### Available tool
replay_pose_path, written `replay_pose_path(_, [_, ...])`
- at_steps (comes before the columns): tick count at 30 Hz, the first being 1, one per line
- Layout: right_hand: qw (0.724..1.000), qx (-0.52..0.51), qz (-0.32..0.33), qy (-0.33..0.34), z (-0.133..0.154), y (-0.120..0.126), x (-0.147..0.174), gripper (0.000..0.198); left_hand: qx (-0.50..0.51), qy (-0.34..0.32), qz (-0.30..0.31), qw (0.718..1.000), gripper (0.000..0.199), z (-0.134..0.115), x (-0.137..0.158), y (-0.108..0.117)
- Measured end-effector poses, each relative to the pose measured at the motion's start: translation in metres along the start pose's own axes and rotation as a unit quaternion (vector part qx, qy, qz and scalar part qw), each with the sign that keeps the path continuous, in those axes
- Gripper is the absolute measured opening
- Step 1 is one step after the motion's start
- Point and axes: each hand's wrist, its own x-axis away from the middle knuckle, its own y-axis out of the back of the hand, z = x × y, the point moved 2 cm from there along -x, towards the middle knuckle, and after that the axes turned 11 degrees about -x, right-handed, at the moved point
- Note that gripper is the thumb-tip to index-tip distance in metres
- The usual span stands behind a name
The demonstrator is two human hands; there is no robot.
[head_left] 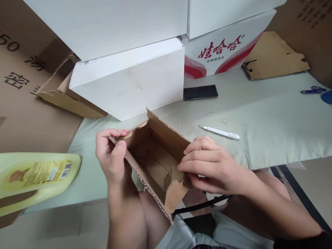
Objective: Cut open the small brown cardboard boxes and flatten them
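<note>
A small brown cardboard box (pixel 155 162), its top open and its inside bare, is tilted above my lap. My left hand (pixel 112 152) pinches its far left corner, thumb on the outer side wall and fingers over the end flap. At the right wall my right hand (pixel 207 166) grips the edge, with fingers bent over the rim near a folded end flap. Part of the box's right side is hidden behind that hand. A white utility knife (pixel 220 132) lies on the pale green cloth just beyond my right hand, touched by neither hand.
White boxes (pixel 129 79) are stacked at the back, beside a white-and-red carton (pixel 223 52). A black phone (pixel 200 92) lies before them. Flattened cardboard (pixel 277 55) is at the far right, near scissors (pixel 313 90). A yellow bottle (pixel 38 176) stands out on the left.
</note>
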Motion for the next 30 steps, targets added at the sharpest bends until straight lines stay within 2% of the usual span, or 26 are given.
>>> replay_pose_path(8, [0.998,-0.039,-0.049,0.007,0.001,-0.009,-0.002,0.018,-0.051,-0.049,-0.045,0.996,0.016,0.004,-0.001,-0.006])
replay_pose_path(17, [0.995,-0.053,-0.083,0.019,-0.005,-0.012,-0.001,0.021,-0.048,-0.045,-0.064,0.996,0.016,-0.002,0.002,-0.012])
replay_pose_path(30, [0.995,-0.058,-0.083,0.018,-0.004,-0.013,-0.001,0.023,-0.025,-0.022,-0.072,0.997,0.016,0.001,0.002,-0.01])
